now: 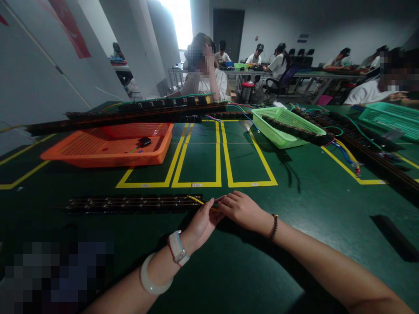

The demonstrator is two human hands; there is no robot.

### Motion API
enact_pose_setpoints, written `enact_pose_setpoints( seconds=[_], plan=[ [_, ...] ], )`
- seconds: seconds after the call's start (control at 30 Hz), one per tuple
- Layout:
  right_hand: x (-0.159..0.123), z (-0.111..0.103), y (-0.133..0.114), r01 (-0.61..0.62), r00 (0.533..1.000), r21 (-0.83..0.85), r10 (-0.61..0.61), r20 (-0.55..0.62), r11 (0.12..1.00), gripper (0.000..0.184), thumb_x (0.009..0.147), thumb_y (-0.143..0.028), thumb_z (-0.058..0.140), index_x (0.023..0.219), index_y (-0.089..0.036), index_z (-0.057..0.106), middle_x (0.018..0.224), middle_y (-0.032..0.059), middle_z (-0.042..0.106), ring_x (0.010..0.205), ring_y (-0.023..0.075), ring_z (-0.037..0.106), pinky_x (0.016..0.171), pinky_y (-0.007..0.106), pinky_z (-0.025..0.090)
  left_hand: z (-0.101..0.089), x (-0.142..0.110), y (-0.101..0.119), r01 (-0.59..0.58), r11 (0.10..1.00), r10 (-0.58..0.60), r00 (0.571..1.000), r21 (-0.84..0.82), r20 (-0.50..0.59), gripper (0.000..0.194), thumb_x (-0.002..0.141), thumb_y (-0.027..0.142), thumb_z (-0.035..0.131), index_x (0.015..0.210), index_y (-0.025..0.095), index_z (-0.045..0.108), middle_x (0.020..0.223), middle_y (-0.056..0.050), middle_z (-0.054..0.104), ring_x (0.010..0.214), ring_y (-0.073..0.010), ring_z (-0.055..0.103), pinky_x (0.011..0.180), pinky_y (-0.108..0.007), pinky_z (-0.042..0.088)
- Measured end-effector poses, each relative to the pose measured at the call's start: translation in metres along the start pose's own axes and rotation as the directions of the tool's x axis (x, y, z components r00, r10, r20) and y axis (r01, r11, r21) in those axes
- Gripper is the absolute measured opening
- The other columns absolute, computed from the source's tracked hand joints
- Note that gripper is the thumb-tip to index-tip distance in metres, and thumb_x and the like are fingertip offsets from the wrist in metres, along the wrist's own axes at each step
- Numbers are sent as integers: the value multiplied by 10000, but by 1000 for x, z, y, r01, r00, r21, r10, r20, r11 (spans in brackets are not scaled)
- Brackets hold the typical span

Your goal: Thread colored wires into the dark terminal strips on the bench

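A long black strip [131, 203] with thin metal rails and small bright contacts lies flat on the green table [209, 270]. From its right end comes a yellow wire [195, 199] that runs into my hands. My left hand [202, 224], with a watch and a pale bangle at the wrist, is closed on the wire with thumb and fingers. Touching it from the right is my right hand [244, 210], fingers bent and pressed together at the same spot. Whatever the right fingers grip there is hidden behind them.
An orange basket [108, 162] holds a small black part, with long black strips [131, 114] across its back rim. Right of centre stands a green basket [281, 141]. More strips [386, 161] lie at right, near a black piece [394, 237]. People sit beyond the table.
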State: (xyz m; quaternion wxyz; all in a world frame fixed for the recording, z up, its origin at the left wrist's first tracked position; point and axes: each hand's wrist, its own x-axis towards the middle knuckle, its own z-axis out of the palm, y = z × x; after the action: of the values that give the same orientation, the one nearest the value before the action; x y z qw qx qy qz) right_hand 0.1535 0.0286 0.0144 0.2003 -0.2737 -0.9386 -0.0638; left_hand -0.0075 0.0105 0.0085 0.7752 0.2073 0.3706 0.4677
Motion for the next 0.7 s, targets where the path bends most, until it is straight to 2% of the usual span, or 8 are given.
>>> enact_pose_setpoints(
  seconds=[0.1,0.17,0.23,0.37,0.57,0.7],
  plan=[
    [3,-3,3,-217,976,232,215,34,948,210,929,-320,495,986,-157,615,884,75,618,779,152,560,678,273,409,1,0,0,-24,1000,23,999,6,35,170,898,207,493,848,124,632,822,-48,631,775,-124,573,833,-294,466],
    [4,-5,7,-363,931,381,348,111,851,231,901,-366,536,950,-159,624,835,55,614,728,131,557,628,240,398,2,0,1,-13,1000,12,998,20,59,183,900,217,481,894,122,637,877,-64,637,832,-137,575,885,-313,448],
    [4,-5,11,-439,896,495,402,186,749,260,878,-402,561,899,-152,631,813,46,621,695,118,554,604,225,390,2,-1,2,0,1000,-3,996,29,92,209,900,232,474,954,117,640,952,-83,638,892,-149,571,924,-322,428],
    [4,-5,17,-402,915,671,300,270,623,306,861,-447,570,911,-156,652,860,42,659,715,116,573,632,220,404,3,-2,4,-1,999,-7,989,54,149,291,904,279,470,1079,112,631,1061,-107,627,918,-153,561,934,-316,414],
    [3,-5,18,-399,916,707,222,334,584,314,903,-431,498,887,-163,660,805,20,661,646,97,553,577,204,374,6,-3,5,15,998,-25,987,62,160,367,919,292,433,1193,103,588,1149,-128,606,1084,-207,529,970,-343,393],
    [1,-1,20,-400,916,765,197,349,504,334,893,-448,511,886,-147,656,781,18,646,650,95,550,583,198,389,6,-4,6,16,997,-28,985,73,172,403,932,316,407,1244,110,559,1216,-127,573,1131,-202,504,979,-329,386]
  ],
)
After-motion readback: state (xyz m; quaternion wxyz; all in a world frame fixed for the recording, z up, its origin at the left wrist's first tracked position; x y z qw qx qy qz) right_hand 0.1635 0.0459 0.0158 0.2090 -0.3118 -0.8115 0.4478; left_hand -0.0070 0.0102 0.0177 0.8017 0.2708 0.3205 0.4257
